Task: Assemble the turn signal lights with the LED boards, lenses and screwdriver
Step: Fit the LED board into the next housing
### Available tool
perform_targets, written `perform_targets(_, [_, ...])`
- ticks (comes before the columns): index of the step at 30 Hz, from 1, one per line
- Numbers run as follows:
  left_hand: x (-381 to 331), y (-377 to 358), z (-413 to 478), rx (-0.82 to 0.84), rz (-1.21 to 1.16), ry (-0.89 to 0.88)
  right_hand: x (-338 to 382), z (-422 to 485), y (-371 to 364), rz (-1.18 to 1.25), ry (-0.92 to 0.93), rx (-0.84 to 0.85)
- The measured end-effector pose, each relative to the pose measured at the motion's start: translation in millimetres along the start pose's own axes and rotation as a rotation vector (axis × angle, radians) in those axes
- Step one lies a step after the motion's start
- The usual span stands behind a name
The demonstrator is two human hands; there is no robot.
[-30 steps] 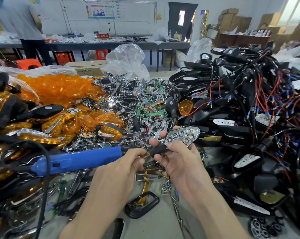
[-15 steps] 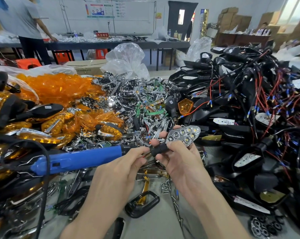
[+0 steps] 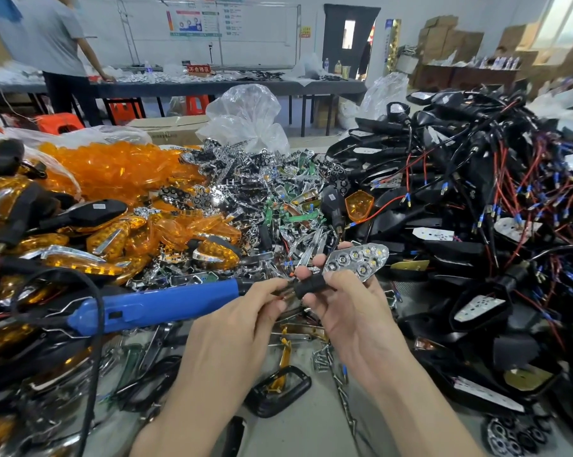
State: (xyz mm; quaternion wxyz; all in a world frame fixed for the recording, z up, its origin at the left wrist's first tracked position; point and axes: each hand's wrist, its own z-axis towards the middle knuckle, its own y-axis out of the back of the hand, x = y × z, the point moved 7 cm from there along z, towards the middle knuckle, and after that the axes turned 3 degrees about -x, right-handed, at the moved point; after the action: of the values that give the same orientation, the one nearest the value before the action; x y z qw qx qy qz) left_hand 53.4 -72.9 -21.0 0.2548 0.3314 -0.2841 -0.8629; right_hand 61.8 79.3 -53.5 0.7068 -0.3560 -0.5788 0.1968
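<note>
My right hand (image 3: 354,321) grips the black stem of a turn signal light (image 3: 356,263). Its chrome reflector, with several LEDs, faces up and points to the right. My left hand (image 3: 235,328) pinches with curled fingertips at the left end of that stem; exactly what it pinches is hidden. A blue electric screwdriver (image 3: 153,305) lies just behind the left hand, its black nose pointing right at the fingertips and its black cord looping down at the left. A heap of orange lenses (image 3: 113,169) and a heap of chrome LED boards (image 3: 245,189) lie beyond.
A pile of black housings with red and black wires (image 3: 476,209) fills the right side. Loose screws (image 3: 321,357) and an empty black housing (image 3: 278,390) lie on the table between my forearms. A person (image 3: 57,44) stands at a far table on the left.
Both hands stay together on the turn signal light, which has tilted and shifted only slightly. The person in the background has moved an arm toward the far table.
</note>
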Motion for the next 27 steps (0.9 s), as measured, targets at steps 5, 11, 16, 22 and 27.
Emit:
perform_targets(5, [6.7,0.9,-2.6,-0.003,0.022,0.056,0.1,-0.4,1.0,0.002,-0.001,-0.015])
perform_targets(11, [6.0,1.0,-5.0,0.051,-0.031,0.036,-0.4,-1.8,0.1,0.014,-0.002,-0.017])
perform_targets(16, [7.3,-1.8,-3.7,0.046,-0.067,0.062,0.7,-2.5,-2.0,0.018,0.008,-0.01])
perform_targets(22, [8.8,-2.4,-2.2,0.051,-0.075,0.08,0.5,-3.2,-1.8,0.016,0.01,-0.004])
perform_targets(27, [6.0,-0.6,-1.9,0.046,-0.054,0.066,2.0,-4.6,-2.7,0.016,0.005,-0.007])
